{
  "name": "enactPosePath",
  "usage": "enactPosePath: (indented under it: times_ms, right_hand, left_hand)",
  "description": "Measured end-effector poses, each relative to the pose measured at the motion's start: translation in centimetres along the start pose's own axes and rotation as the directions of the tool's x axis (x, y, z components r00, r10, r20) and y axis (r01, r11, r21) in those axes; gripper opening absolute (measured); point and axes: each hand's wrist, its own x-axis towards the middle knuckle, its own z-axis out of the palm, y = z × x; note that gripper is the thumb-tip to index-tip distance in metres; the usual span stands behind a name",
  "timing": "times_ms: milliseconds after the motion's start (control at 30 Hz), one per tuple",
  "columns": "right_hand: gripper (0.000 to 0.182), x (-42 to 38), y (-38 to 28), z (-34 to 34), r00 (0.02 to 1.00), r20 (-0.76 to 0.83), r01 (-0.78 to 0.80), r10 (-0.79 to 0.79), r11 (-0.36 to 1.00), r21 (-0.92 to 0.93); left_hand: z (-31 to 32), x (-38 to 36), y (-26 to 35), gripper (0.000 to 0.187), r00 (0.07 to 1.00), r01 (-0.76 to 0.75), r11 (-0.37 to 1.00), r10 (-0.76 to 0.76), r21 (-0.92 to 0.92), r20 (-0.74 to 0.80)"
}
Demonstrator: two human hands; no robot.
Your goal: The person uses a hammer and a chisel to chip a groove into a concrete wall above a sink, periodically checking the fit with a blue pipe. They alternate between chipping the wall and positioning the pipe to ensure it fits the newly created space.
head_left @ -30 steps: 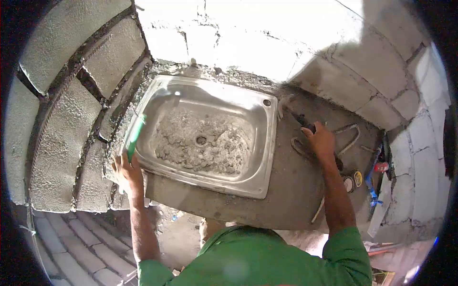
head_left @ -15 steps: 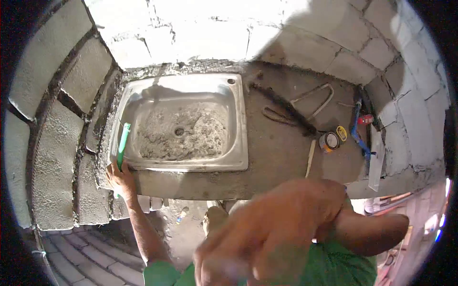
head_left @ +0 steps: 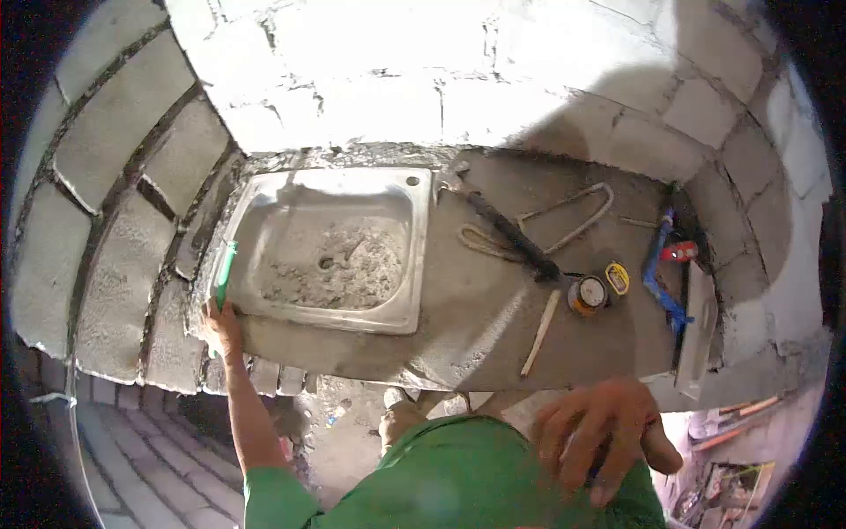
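Observation:
My left hand (head_left: pixel 224 328) is closed around a slim green plastic tube (head_left: pixel 226 271), which rises along the left rim of the steel sink (head_left: pixel 330 320). Grey rubble and mortar crumbs (head_left: pixel 370 260) lie in the basin around the drain hole. Lower right, in front of the counter edge, hangs my right hand (head_left: pixel 604 432), fingers loosely bent and apart, with nothing seen in it. Nearest to it on the counter is a pale wooden stick (head_left: pixel 540 333). Beyond that stand a small can (head_left: pixel 587 294) and a yellow tape measure (head_left: pixel 617 279).
A hammer with a black handle (head_left: pixel 511 234) lies across a bent pale tube (head_left: pixel 599 203) on the concrete counter (head_left: pixel 467 309). Blue piping (head_left: pixel 654 273), a red item (head_left: pixel 679 252) and a flat pale strip (head_left: pixel 697 331) line the right end. Block walls (head_left: pixel 115 220) enclose the left and back.
My right hand has dropped back from close before the camera to the lower right. The view has shifted, showing more of the counter front. My left hand still grips the green tube.

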Motion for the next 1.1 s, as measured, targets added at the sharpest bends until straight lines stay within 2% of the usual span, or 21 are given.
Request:
enactPosePath:
  times_ms: [33, 67, 100, 133, 167, 200, 267, 300, 367, 400, 433, 500, 567, 633, 733, 800, 900, 1033, 1100]
  right_hand:
    - [0.063, -3.1, -1.2, 0.9, 0.952, -0.298, -0.13, 0.075, 0.977, -0.171]
    - [0.052, -6.2, -2.5, 1.8, 0.811, -0.567, -0.327, 0.142, 0.915, -0.237]
    - [0.046, -9.0, -3.2, 2.8, 0.632, -0.772, -0.602, 0.064, 0.667, -0.438]
    - [0.041, -11.8, -3.9, 3.7, 0.403, -0.915, -0.859, -0.02, 0.337, -0.386]
    - [0.041, -14.5, -4.1, 3.5, 0.409, -0.903, -0.904, -0.127, -0.193, -0.382]
    - [0.041, -18.2, -3.9, 3.7, 0.422, -0.9, -0.899, -0.112, -0.18, -0.399]
    - [0.05, -25.2, -2.9, 4.4, 0.314, -0.858, -0.939, -0.406, -0.265, -0.218]
    - [0.05, -26.8, -2.4, 4.5, 0.323, -0.859, -0.937, -0.396, -0.261, -0.232]
    - [0.054, -29.7, -1.5, 4.4, 0.337, -0.8, -0.932, -0.497, -0.296, -0.209]
    - [0.05, -33.0, -0.9, 3.9, 0.402, -0.78, -0.88, -0.48, -0.437, -0.185]
    - [0.05, -33.1, -0.8, 3.7, 0.411, -0.778, -0.877, -0.475, -0.437, -0.197]
    - [0.048, -32.9, 0.1, 2.9, 0.487, -0.737, -0.802, -0.469, -0.574, -0.165]
    - [0.047, -33.5, 0.2, 2.8, 0.501, -0.722, -0.789, -0.477, -0.594, -0.156]
    - [0.047, -33.4, 0.5, 2.7, 0.506, -0.71, -0.78, -0.49, -0.611, -0.134]
    - [0.047, -32.6, 0.3, 2.8, 0.504, -0.696, -0.798, -0.512, -0.585, -0.147]
    - [0.045, -32.4, 0.2, 3.0, 0.431, -0.767, -0.784, -0.476, -0.618, -0.058]
    - [0.043, -33.7, 0.2, 3.0, 0.413, -0.769, -0.745, -0.487, -0.667, 0.022]
    - [0.04, -33.0, 0.1, 3.1, 0.439, -0.772, -0.751, -0.459, -0.66, -0.034]
    - [0.036, -32.9, 0.3, 2.9, 0.483, -0.738, -0.786, -0.471, -0.606, -0.127]
  left_hand:
    - [0.8, -0.3, -0.8, 0.028, 0.999, 0.045, 0.999, -0.045, -0.003, 0.016]
    - [-0.2, -0.3, 0.0, 0.029, 0.995, 0.085, 0.996, -0.085, -0.002, 0.054]
    - [-1.8, -0.2, 1.7, 0.029, 0.988, 0.126, 0.992, -0.125, 0.002, 0.09]
    - [-2.7, 0.0, 2.8, 0.03, 0.983, 0.154, 0.987, -0.158, 0.053, 0.095]
    - [-1.7, -0.1, 1.9, 0.031, 0.981, 0.165, 0.985, -0.169, 0.05, 0.095]
    - [-1.6, 0.1, 1.9, 0.031, 0.979, 0.175, 0.981, -0.182, 0.078, 0.095]
    - [-0.7, 0.2, 1.2, 0.033, 0.967, 0.207, 0.966, -0.225, 0.154, 0.115]
    - [-0.8, 0.2, 0.9, 0.033, 0.965, 0.219, 0.962, -0.237, 0.163, 0.107]
    - [-0.8, 0.1, 1.2, 0.034, 0.981, 0.174, 0.978, -0.182, 0.116, 0.065]
    - [-1.2, 0.2, 1.6, 0.034, 0.975, 0.191, 0.973, -0.203, 0.128, 0.094]
    - [-1.4, 0.2, 2.0, 0.034, 0.973, 0.202, 0.971, -0.214, 0.13, 0.089]
    - [-1.8, 0.4, 2.5, 0.036, 0.968, 0.224, 0.969, -0.234, 0.101, 0.093]
    - [-0.9, 0.0, 1.3, 0.036, 0.974, 0.209, 0.967, -0.219, 0.145, 0.059]
    - [-1.0, -0.1, 1.4, 0.035, 0.992, 0.125, 0.985, -0.123, 0.119, -0.022]
    - [-1.5, 0.1, 1.8, 0.034, 0.986, 0.161, 0.98, -0.166, 0.115, 0.028]
    - [-1.9, 0.3, 2.5, 0.034, 0.978, 0.2, 0.972, -0.206, 0.121, 0.038]
    - [-2.1, 0.2, 2.6, 0.032, 0.989, 0.15, 0.979, -0.148, 0.137, -0.023]
    - [-2.8, 0.3, 3.2, 0.032, 0.984, 0.176, 0.982, -0.176, 0.066, 0.008]
    - [-2.3, 0.2, 2.9, 0.032, 0.986, 0.167, 0.984, -0.167, 0.067, -0.004]
